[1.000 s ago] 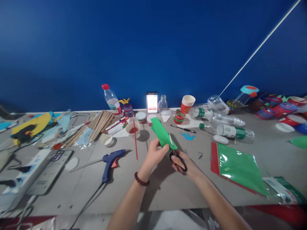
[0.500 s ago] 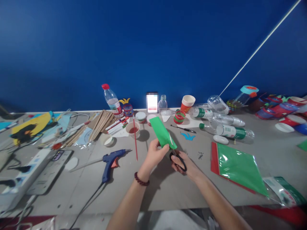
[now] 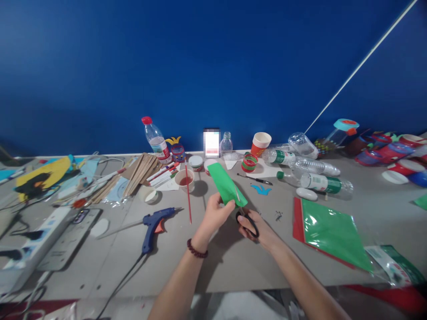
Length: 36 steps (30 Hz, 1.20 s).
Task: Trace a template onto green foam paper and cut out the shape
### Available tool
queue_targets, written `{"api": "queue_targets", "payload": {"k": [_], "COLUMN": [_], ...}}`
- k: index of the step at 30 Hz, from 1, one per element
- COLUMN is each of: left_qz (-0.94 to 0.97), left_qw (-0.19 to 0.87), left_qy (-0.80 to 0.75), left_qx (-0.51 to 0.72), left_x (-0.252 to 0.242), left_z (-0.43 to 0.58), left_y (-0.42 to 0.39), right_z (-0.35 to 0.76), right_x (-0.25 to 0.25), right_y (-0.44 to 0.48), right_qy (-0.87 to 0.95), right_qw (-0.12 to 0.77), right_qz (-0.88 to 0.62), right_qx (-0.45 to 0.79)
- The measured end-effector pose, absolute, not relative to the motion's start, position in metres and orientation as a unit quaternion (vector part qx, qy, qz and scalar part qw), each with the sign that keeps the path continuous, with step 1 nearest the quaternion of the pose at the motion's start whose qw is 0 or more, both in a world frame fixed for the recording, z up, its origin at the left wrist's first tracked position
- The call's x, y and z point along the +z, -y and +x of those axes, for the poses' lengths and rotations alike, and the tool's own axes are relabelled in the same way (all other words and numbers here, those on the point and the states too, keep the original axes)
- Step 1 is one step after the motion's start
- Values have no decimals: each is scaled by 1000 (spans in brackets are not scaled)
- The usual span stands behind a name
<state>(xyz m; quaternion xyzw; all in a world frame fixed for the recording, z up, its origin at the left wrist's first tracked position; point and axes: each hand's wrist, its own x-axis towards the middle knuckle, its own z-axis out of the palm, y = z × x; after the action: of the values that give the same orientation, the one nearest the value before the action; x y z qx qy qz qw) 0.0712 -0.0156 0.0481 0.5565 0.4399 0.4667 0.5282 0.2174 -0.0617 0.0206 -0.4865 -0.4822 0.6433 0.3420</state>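
From the head camera: A person's left hand (image 3: 218,212) pinches a bright green, flat strip of sheet material (image 3: 223,178) above a grey desk (image 3: 233,271), while the right hand (image 3: 255,226) grips black-handled metal scissors (image 3: 238,196) at the strip's near end. A blade shows slanted across the green surface; how deep any cut runs is too small to tell. The work appears to be mid-cut: the strip looks to be in one main piece, no severed green part shows beside the hands, and the trimming seems unfinished.

Just right of the strip lie a blue, crown-like flat cut-out (image 3: 261,190) and a slim black pen (image 3: 255,179). To the left, a thin red stick (image 3: 189,204) leans across a pale cup of brownish liquid (image 3: 191,186), near a dark blue glue gun (image 3: 151,226). Glossy green and red sheets in clear wrapping (image 3: 335,231) sit at right. Nothing visibly blocks the blades, though the cup and stick stand close enough to be knocked.
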Motion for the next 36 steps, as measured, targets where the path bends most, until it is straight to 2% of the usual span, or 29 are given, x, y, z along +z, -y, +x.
{"api": "queue_targets", "payload": {"k": [17,25,36], "left_qz": [549,477,455], "left_qw": [533,516,566], "left_qy": [-437,-455,-444], "left_qx": [473,547,524], "left_x": [45,56,48], "left_z": [70,72,75], "left_y": [17,18,17], "right_z": [220,219,217], "right_x": [11,12,18], "right_y": [60,59,61], "right_qy": [506,519,480], "right_qw": [338,331,367], "right_qz": [-483,-472,-460], "right_qx": [630,631,651]}}
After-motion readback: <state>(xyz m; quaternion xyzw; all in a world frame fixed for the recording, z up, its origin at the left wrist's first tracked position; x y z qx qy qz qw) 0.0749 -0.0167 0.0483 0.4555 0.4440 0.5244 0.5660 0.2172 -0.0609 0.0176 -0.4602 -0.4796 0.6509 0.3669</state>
